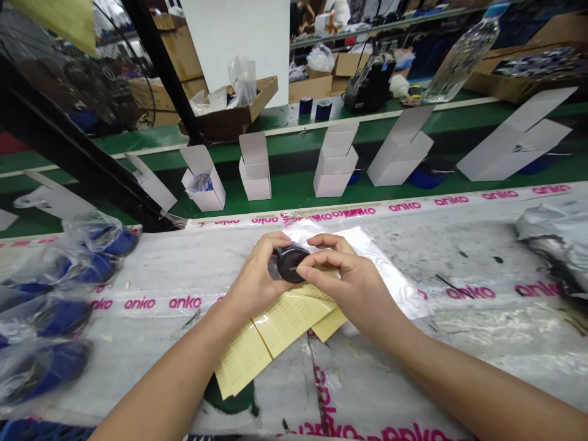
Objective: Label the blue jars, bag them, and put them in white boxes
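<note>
My left hand [261,269] is wrapped around a round blue piece with a black face [290,264], which is turned up toward me. The thumb and forefinger of my right hand [342,272] pinch together at the right edge of that face. Whatever sits between those fingertips is too small to make out. Beneath both hands lie yellow label sheets [294,315] with rows of small print. Clear plastic bags [395,269] are spread on the table behind and to the right of my right hand.
Several bagged blue round pieces [55,312] stand at the left. White boxes with raised flaps [255,177] line the green conveyor [289,168]. A dark post [156,67] rises at the back left. A plastic bundle [555,239] lies on the right, and a bottle [463,55] stands behind.
</note>
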Motion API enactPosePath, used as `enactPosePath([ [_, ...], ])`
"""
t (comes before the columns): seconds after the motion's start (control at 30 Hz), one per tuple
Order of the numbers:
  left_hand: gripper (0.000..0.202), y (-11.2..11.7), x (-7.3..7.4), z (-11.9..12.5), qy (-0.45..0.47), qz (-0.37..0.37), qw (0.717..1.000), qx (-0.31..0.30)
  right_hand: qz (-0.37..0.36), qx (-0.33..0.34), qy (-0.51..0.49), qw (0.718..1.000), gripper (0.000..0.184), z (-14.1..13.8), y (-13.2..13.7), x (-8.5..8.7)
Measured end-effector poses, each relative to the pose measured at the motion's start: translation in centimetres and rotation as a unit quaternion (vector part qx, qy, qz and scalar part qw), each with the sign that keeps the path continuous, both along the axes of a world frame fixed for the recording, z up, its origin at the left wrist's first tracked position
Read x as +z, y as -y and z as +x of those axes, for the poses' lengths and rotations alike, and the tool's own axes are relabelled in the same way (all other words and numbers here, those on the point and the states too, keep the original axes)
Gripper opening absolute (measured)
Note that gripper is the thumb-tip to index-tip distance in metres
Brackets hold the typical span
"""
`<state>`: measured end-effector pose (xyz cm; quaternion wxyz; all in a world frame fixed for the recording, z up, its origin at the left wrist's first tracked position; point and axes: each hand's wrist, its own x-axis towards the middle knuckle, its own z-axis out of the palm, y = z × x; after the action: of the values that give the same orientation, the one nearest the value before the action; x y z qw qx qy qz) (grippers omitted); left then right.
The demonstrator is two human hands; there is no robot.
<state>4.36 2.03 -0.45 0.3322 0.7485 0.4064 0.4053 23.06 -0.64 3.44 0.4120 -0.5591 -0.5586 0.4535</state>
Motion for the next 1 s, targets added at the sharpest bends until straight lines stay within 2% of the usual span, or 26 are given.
enactPosePath([
  [0.5, 0.059, 0.1, 0.1, 0.2, -0.002, 0.001, 1.0, 0.008, 0.037, -0.019, 0.013, 0.999, 0.012, -0.2, 0.2, -0.5],
  [0.7, 0.057, -0.1, -0.2, 0.1, -0.014, 0.035, 0.999, 0.001, 0.124, -0.037, 0.045, 0.991, 0.006, -0.4, 0.2, -1.3],
  [0.83, 0.053, -0.1, -0.1, -0.1, -0.03, 0.047, 0.998, -0.01, 0.189, -0.03, 0.055, 0.98, 0.011, -0.7, 0.1, -1.4],
  [0.9, 0.052, -0.1, 0.0, -0.2, -0.033, 0.049, 0.998, -0.011, 0.179, -0.016, 0.034, 0.983, 0.015, -0.8, -0.1, -1.3],
  [1.0, 0.051, -0.2, 0.1, -0.2, -0.042, 0.046, 0.998, -0.003, 0.099, -0.017, -0.026, 0.995, 0.024, -0.7, -0.6, -1.1],
])
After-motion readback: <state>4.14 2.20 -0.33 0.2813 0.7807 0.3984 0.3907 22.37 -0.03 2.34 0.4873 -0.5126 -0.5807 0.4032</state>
